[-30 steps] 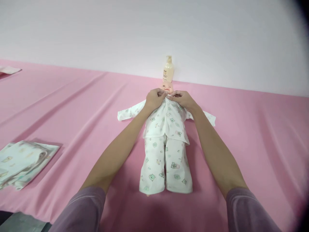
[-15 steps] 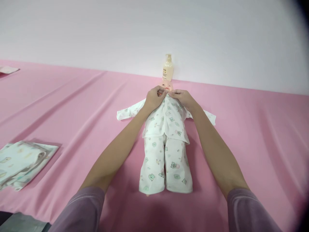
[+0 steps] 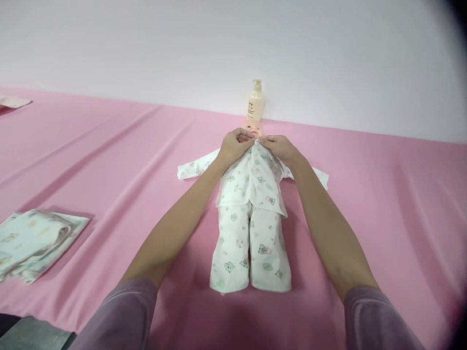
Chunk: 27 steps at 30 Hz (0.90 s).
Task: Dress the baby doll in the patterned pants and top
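A baby doll lies on its back, its head at the far end. It wears a white printed shirt with long sleeves spread to both sides, and matching pants. At the shirt's collar, my left hand pinches the fabric from the left. My right hand pinches the collar edge from the right, fingertips close to the left ones. A small white button shows between the two hands. The doll's neck and chin are partly hidden behind my fingers.
A pump bottle of pale yellow liquid stands behind the doll's head, by the white wall. Folded printed cloth lies at the left on the pink sheet. Another pale cloth sits at the far left edge.
Both hands stay at the collar, with only a slight shift of the fingers. The button between them shows more plainly now. The whole view has moved slightly.
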Tool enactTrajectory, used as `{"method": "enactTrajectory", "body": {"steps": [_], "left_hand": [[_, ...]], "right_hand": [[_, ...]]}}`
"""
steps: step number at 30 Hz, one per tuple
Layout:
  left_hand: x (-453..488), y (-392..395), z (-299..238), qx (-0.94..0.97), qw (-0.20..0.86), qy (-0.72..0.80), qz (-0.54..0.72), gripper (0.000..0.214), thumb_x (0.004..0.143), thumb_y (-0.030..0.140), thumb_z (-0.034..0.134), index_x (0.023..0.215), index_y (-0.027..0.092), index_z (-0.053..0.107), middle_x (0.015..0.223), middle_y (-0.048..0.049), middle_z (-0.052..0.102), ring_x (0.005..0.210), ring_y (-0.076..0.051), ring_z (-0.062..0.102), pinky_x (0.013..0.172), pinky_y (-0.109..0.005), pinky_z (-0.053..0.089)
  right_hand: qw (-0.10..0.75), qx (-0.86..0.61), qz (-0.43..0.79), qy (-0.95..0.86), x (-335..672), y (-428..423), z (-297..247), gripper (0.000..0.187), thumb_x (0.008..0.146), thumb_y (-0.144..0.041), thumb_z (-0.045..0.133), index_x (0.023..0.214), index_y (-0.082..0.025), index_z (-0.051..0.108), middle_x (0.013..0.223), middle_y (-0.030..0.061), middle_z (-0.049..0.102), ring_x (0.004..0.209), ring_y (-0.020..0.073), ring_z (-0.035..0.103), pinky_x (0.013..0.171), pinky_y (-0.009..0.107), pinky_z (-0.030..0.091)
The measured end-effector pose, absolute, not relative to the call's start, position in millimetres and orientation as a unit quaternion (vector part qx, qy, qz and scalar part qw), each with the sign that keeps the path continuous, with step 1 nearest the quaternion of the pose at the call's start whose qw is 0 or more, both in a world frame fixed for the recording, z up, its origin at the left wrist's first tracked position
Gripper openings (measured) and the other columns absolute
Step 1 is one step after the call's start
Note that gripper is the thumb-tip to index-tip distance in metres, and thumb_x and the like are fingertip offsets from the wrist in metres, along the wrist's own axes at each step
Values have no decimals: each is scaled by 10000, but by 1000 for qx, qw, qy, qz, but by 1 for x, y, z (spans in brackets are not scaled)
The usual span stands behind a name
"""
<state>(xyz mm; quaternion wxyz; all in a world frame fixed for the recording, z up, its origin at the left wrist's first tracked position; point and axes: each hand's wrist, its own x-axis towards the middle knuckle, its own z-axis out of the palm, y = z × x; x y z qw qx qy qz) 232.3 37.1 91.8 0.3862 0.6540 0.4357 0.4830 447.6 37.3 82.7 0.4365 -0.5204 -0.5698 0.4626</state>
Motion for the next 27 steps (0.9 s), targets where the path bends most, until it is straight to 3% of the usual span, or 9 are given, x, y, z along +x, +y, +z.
{"method": "enactTrajectory", "body": {"steps": [4,8,12,17,20,23,25,27], "left_hand": [[231,35,97,639,427,431,473,153,949,132,854,1100,158,844,1180,-119,868,1098,-231,792,1090,-368,617],[230,34,97,632,434,440,467,182,933,138,887,1109,164,847,1142,-112,854,1079,-237,785,1056,-369,624],[231,35,93,635,409,448,478,175,929,150,898,1080,172,812,1090,-95,828,1047,-232,766,1013,-358,613],[235,39,88,636,351,488,484,248,888,155,923,973,204,695,1020,-62,766,982,-226,709,957,-354,584],[236,39,86,647,315,499,482,289,895,199,930,985,218,656,1100,-74,762,1095,-258,712,1044,-385,564],[225,33,80,683,231,509,470,239,982,290,894,1084,218,690,1277,-135,773,1322,-339,652,1235,-478,477],[203,27,74,708,179,512,453,209,1073,373,796,1188,216,720,1419,-177,750,1426,-385,588,1306,-529,413],[167,19,65,736,149,508,422,281,1128,439,672,1280,212,739,1520,-202,716,1477,-411,560,1341,-561,375]], "right_hand": [[438,-522,450,-577,442,36,85,453,838,-649,1048,892,-231,882,1030,55,886,1167,323,808,1112,453,645],[428,-534,455,-570,437,34,87,451,865,-638,1033,856,-226,849,981,57,868,1119,330,801,1046,438,648],[444,-512,392,-623,441,32,86,435,876,-635,1006,929,-230,855,1086,67,874,1157,319,781,1126,449,613],[432,-545,317,-645,453,33,87,452,803,-573,1058,989,-255,797,1141,82,849,1109,295,746,1115,459,604],[390,-595,295,-637,455,32,88,473,854,-598,1024,1042,-249,765,1214,110,839,1144,317,749,1101,483,602],[357,-630,217,-654,461,20,84,402,1022,-604,858,1124,-226,765,1265,157,829,1204,346,743,1168,532,575],[339,-631,158,-680,475,3,77,388,1113,-564,713,1240,-204,781,1323,190,816,1285,368,722,1238,560,545],[309,-622,112,-711,501,-22,66,498,1145,-549,616,1449,-183,762,1488,221,770,1429,404,670,1314,598,498]]}}
